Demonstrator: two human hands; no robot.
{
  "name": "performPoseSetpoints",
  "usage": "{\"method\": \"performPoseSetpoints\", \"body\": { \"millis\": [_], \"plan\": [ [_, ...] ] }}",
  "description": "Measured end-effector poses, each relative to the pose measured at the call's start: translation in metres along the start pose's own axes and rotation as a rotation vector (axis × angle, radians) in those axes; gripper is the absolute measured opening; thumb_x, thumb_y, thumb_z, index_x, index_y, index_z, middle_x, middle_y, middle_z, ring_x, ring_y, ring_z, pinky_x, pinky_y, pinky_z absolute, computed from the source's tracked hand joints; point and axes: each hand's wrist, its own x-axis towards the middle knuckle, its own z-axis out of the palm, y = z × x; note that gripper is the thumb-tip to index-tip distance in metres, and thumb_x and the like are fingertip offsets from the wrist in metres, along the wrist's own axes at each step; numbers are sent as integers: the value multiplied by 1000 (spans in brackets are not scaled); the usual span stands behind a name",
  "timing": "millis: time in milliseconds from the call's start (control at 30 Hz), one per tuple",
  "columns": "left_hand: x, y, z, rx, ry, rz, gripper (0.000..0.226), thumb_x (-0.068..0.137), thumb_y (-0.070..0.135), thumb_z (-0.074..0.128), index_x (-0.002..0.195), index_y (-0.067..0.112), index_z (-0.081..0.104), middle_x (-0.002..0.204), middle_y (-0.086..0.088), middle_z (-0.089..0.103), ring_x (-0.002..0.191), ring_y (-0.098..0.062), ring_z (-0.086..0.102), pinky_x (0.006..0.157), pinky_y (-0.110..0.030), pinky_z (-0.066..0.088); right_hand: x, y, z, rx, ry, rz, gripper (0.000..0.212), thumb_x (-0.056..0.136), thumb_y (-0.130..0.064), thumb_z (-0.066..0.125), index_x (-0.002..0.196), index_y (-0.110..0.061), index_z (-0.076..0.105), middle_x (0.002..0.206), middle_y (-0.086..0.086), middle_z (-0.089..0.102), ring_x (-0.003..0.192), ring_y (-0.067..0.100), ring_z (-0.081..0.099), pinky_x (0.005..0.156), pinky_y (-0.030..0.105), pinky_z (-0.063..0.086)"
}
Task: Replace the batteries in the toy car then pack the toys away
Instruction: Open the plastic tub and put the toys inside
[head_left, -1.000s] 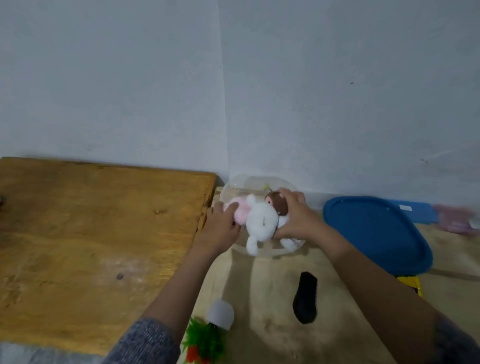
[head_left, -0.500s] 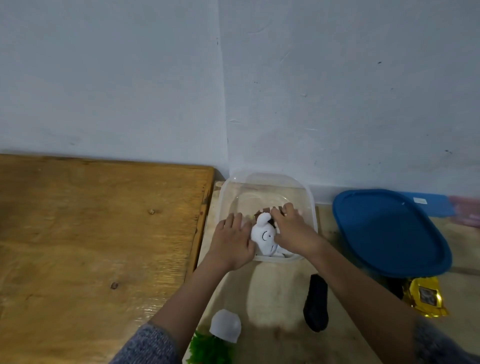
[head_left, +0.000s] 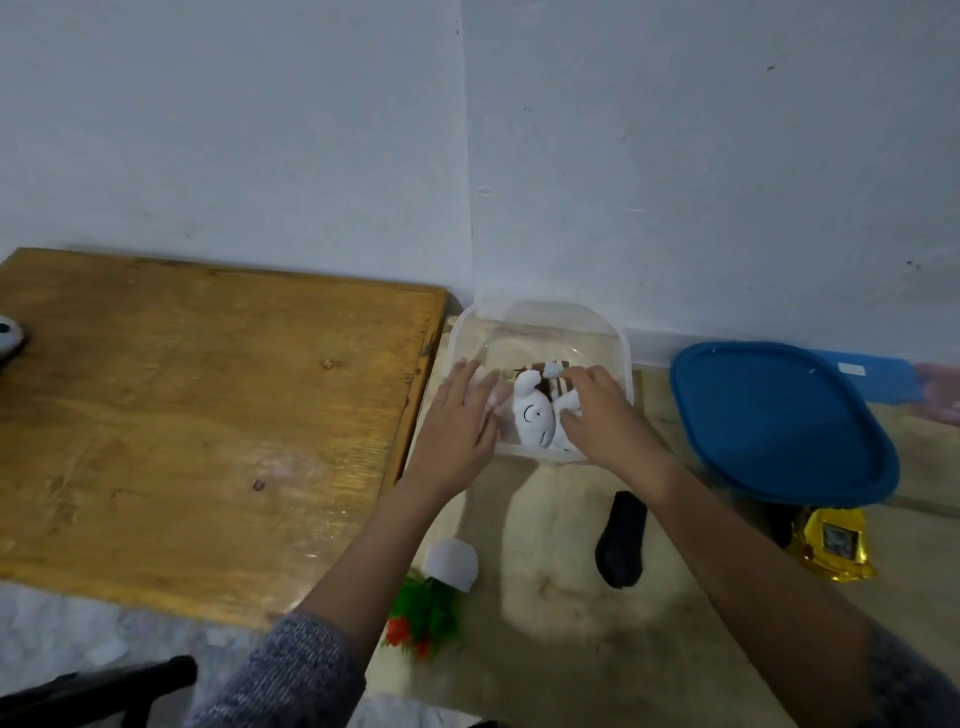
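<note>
Left, the board is varnished wood, scuffed in patches. Centre, the box is clear glossy plastic, the plush soft white cloth. Right, the lid is smooth blue plastic, the packet shiny foil.

The white plush toy, a curved black line stitched on its face, lies on its side at the near end of the lidless clear container at the worktop's back edge, gripped by my right hand.
</note>
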Motion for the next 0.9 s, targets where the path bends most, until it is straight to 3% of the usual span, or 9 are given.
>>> {"method": "performPoseSetpoints", "body": {
  "millis": [133,233,333,400,500,633,733,833,900],
  "plan": [
    [-65,7,-10,-76,156,-229,42,97,24,46,138,15,42,143,-10,35,133,-23,34,103,-33,36,-41,23,-11,53,270,-162,28,87,-21,46,112,-33,45,115,-15,44,87,16,57,69,39,54],
    [-107,7,-8,-60,-82,-438,50,95,40,46,141,21,36,143,-9,36,129,-23,38,98,-33,38,-79,53,-3,95,219,-196,27,83,-8,50,93,-33,47,97,-15,46,78,7,53,67,31,52],
    [-122,14,0,25,-410,-555,72,89,58,47,146,23,23,147,-10,31,132,-29,35,104,-43,39,-102,77,13,-84,-124,-275,52,73,-6,51,109,-43,48,118,-16,48,111,12,51,92,35,48],
    [-123,20,7,99,-494,-565,81,85,64,47,147,22,19,146,-11,32,131,-31,35,105,-45,39,-104,86,23,-259,-367,-303,67,76,-12,56,133,-40,38,143,-15,33,138,14,26,111,33,31],
    [-119,25,13,171,-544,-547,70,89,49,50,145,16,23,145,-11,35,131,-29,35,105,-43,38,-103,88,30,-469,-414,-347,70,80,-32,64,141,-36,30,150,-14,23,144,13,7,114,34,24],
    [-121,27,8,71,-484,-603,63,87,40,58,138,11,35,136,-10,42,123,-27,42,101,-38,43,-112,91,26,-509,-326,-340,64,80,-40,65,136,-34,36,143,-12,33,140,15,15,109,34,27],
    [-121,35,1,-35,-348,-639,62,80,41,67,129,12,45,125,-8,50,108,-23,51,83,-32,49,-127,100,25,-496,-242,-349,61,81,-46,62,135,-35,36,141,-14,35,137,13,21,109,32,25],
    [-114,48,-13,-217,-187,-659,50,78,42,71,115,12,54,107,-6,57,87,-18,57,63,-24,47,-140,111,21,-389,-179,-265,62,83,-51,58,137,-34,33,142,-15,34,136,10,24,110,31,24],
    [-105,56,-27,-334,-96,-648,41,78,40,72,106,14,55,97,-3,58,79,-15,58,64,-25,52,-145,116,18,-249,-112,-182,61,84,-53,56,137,-31,35,138,-13,38,132,11,31,109,31,27]
  ]
}}
